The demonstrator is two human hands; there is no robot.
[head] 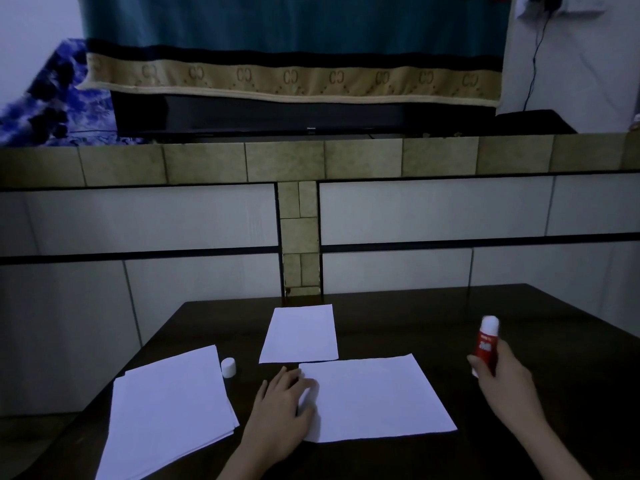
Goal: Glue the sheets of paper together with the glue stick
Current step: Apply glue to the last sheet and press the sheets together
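Note:
A white sheet of paper lies flat on the dark table in front of me. My left hand rests on its left edge, fingers together, pressing it down. My right hand holds a red glue stick upright above the table to the right of the sheet; its white tip is uncovered. The white cap stands on the table left of centre. A smaller white sheet lies further back. A stack of white sheets lies at the left.
The dark wooden table stands against a tiled wall with a stone-patterned ledge. Above the ledge sits a dark screen under a teal and beige cloth. A black cable hangs at the upper right.

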